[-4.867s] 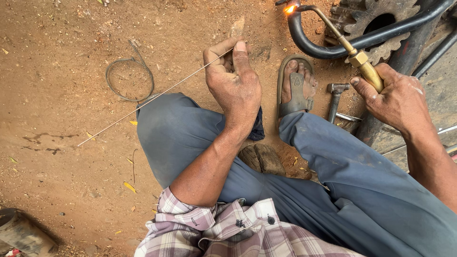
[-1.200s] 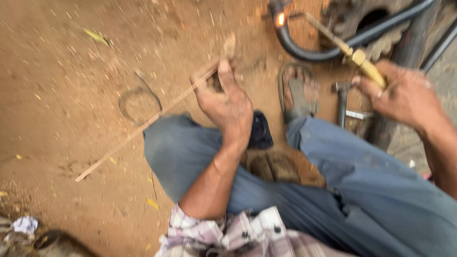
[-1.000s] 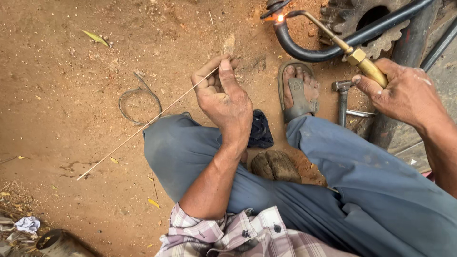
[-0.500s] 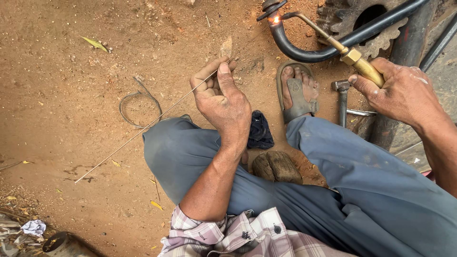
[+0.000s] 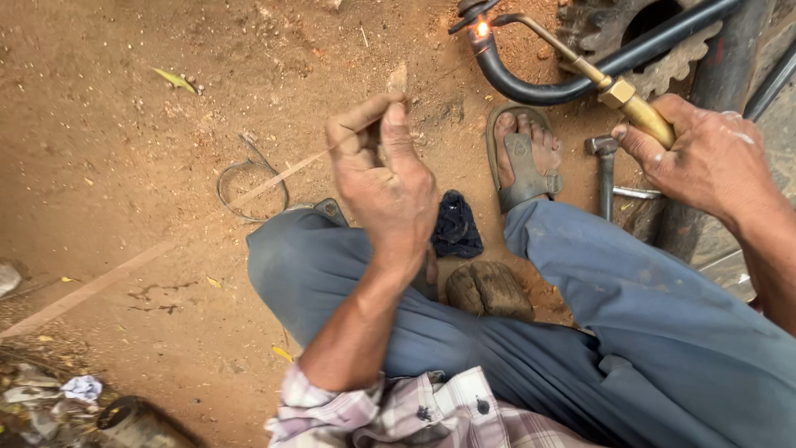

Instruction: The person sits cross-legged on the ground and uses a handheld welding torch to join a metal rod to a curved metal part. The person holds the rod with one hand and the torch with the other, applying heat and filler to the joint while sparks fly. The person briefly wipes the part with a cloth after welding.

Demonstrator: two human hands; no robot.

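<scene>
My left hand [image 5: 383, 178] pinches a long thin filler rod [image 5: 274, 177] that trails down to the left across the dirt, blurred. Its near end points up toward the flame. My right hand [image 5: 705, 158] grips the brass handle of a gas torch [image 5: 580, 66] whose thin neck curves up and left. The small orange flame [image 5: 481, 29] burns at the end of a curved black metal tube [image 5: 531, 83] at the top. I sit on the ground with grey trousers and one sandalled foot [image 5: 524, 158] between both hands.
A hammer [image 5: 605, 170] lies beside the foot. A dark cloth [image 5: 456, 226] and a brown lump [image 5: 489, 289] sit between my legs. A wire loop [image 5: 249, 182] lies on the dirt at left. A rusty toothed gear [image 5: 663, 41] and dark bars stand at top right. Litter sits bottom left.
My left hand has lifted the rod's near end toward the flame; the rod now blurs from movement. The torch and right hand stay almost in place, and the view has drifted slightly.
</scene>
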